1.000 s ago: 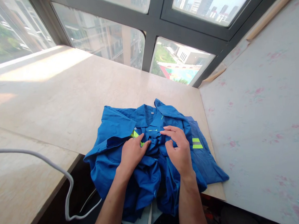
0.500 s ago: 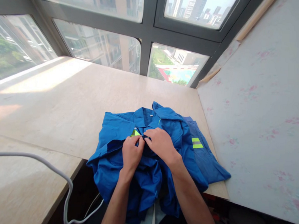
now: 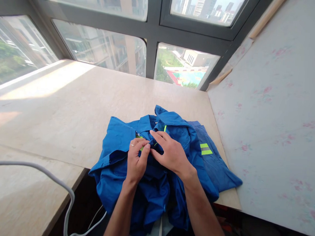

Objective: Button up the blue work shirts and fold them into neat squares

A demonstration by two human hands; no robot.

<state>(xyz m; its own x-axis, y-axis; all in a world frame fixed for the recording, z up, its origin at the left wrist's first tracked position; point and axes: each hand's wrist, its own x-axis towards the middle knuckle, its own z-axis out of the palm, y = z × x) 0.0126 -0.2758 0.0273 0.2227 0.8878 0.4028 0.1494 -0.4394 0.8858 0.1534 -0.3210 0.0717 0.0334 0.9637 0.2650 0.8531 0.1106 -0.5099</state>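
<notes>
Pinching the blue jacket (image 3: 116,144) near its collar, the left hand (image 3: 135,160) and the right hand (image 3: 172,155) are both closed on the cloth. It lies on the bench (image 3: 95,100) with its lower part hanging over the near edge, so I think a pull may drag it down. A white cable (image 3: 51,176) lies well apart at the left; the wall (image 3: 273,120) stands close at the right.

Blue jacket (image 3: 123,158) with neon-yellow stripes, beige marbled table (image 3: 68,106), white cable (image 3: 38,168)

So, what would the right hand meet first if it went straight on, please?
Probably the right hand meets the collar fold of the blue shirt, just beyond the left hand.
</notes>
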